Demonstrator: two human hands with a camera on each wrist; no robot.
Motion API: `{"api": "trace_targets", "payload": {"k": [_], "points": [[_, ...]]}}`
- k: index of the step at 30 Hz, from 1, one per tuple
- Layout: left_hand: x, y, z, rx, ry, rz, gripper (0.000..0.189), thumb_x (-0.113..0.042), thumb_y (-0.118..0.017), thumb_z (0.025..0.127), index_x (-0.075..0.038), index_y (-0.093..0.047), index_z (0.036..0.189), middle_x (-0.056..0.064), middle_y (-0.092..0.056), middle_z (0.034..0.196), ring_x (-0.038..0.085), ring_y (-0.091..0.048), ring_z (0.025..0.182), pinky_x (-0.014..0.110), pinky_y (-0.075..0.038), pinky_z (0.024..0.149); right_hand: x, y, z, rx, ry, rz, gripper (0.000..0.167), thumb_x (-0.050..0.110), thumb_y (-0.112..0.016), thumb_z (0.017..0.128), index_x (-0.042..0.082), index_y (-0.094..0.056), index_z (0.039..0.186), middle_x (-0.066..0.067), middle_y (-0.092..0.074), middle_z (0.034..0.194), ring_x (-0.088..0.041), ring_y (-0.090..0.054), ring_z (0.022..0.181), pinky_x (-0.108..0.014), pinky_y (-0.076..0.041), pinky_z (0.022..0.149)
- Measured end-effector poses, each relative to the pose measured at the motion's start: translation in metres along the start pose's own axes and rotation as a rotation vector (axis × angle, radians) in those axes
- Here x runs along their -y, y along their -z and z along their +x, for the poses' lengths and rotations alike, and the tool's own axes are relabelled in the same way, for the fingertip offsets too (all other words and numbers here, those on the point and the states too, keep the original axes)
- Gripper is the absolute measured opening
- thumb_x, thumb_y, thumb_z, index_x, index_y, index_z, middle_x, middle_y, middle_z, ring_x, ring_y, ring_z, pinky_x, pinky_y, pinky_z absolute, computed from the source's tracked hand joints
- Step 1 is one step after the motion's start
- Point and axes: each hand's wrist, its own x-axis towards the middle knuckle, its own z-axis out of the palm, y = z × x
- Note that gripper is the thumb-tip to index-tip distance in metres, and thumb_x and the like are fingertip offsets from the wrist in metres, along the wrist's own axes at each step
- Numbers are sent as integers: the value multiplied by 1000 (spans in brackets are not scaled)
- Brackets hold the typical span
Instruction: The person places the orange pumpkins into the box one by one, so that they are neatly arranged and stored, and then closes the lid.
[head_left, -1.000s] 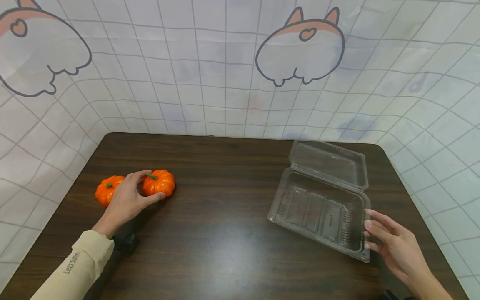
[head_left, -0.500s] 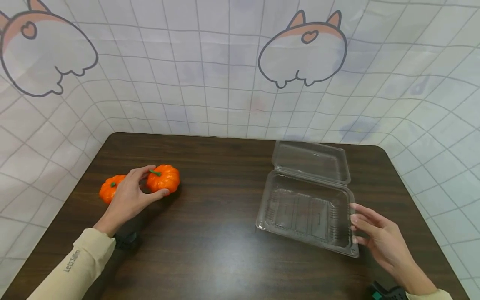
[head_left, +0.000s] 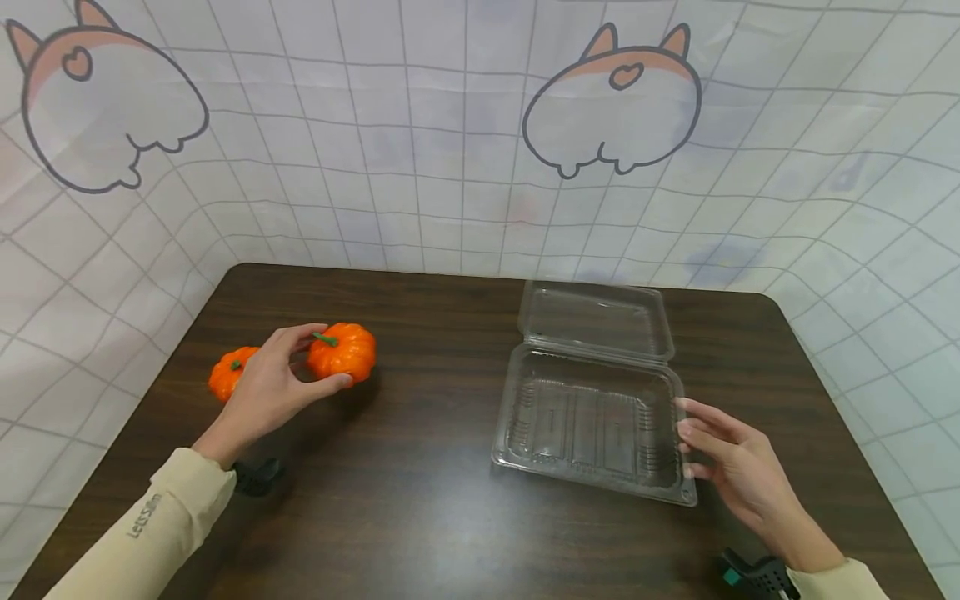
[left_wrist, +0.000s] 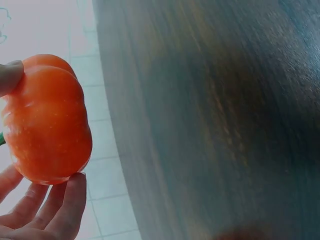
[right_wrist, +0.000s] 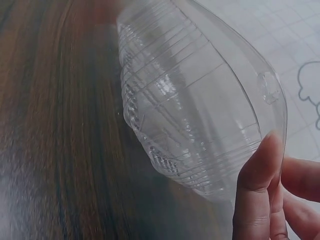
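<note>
My left hand grips a small orange pumpkin with a green stem, thumb on one side and fingers on the other. In the left wrist view the pumpkin shows well above the dark table. A second orange pumpkin sits on the table to the left, partly hidden behind the left hand. At the right, my right hand pinches the right rim of a clear plastic clamshell container, its lid folded back. The right wrist view shows the container tilted, with thumb and fingers at its rim.
The dark wooden table has a white grid-patterned curtain with cartoon animals along its back and sides. Black wrist-worn devices sit at both wrists, the left one just over the table.
The right hand has brought the clear container leftward. The left hand has lifted its pumpkin slightly up and to the right. The view has also shifted a little; the second pumpkin stays put.
</note>
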Motion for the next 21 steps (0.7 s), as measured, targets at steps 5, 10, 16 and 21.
{"api": "trace_targets", "payload": {"k": [5,10,16,21], "points": [[-7,0,0,10,-15,-29,84,-44,-86,84,-6,-49,148,20,-49,146,42,-53,135,59,-51,109,1,-7,4,9,-24,-7,35,8,-63,102,29,-69,131,12,-73,97,-6,-69,83,-27,-62,63],[-11,-6,1,-5,-52,-32,81,-43,-87,83,-6,-51,146,18,-52,142,39,-56,132,59,-53,107,2,-14,7,18,-30,-8,36,9,-65,102,27,-68,133,12,-73,97,-7,-69,83,-28,-62,63],[-17,-9,1,-7,-77,-45,80,-43,-88,82,-8,-52,145,15,-53,141,37,-57,130,58,-53,107,1,-22,11,42,-21,-6,36,9,-65,102,27,-69,132,12,-73,96,-6,-70,81,-28,-62,62],[-23,-9,1,-8,-95,-39,80,-43,-88,82,-9,-52,145,14,-54,139,35,-58,130,55,-55,105,2,-29,14,45,-27,-20,35,11,-66,101,26,-68,133,12,-73,96,-6,-69,81,-27,-62,63]]}}
